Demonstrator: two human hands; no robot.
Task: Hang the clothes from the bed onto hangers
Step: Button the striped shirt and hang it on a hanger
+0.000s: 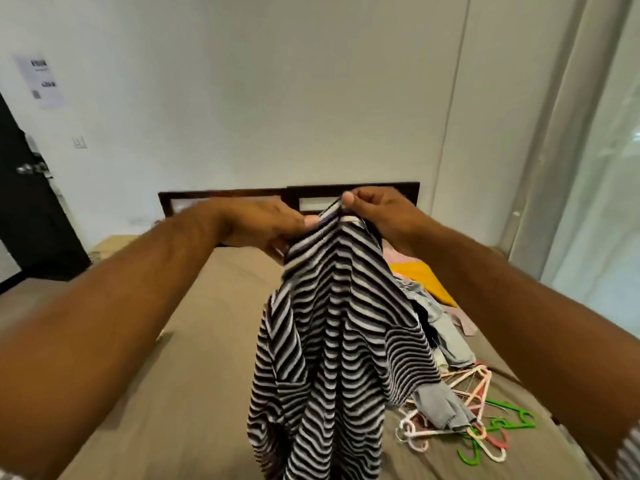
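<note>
While you hold the striped shirt (336, 323) up above the bed (166, 375), both hands grasp its top edge. The left hand (273, 225) pinches the cloth from the left side. The right hand (379, 211) pinches it between thumb and fingers just beside, so the two hands are almost touching. The shirt hangs down in long folds, and its lower part comes near the bed sheet. Something pale shows at the top between your hands; I cannot tell if it is the collar or a part of a hanger.

I judge that you are searching for the neck opening. To do this step well, move your hands apart along the top until the shoulders spread. With the hands so close the cloth is bunched, and a hanger will probably catch inside. Then one hand alone can carry the shirt at the collar. The other hand is free to take one from the pile of hangers (464, 407) on the right side of the bed, near the other clothes (440, 327). The hangers lie tangled, so lift one by its hook, slowly.
</note>
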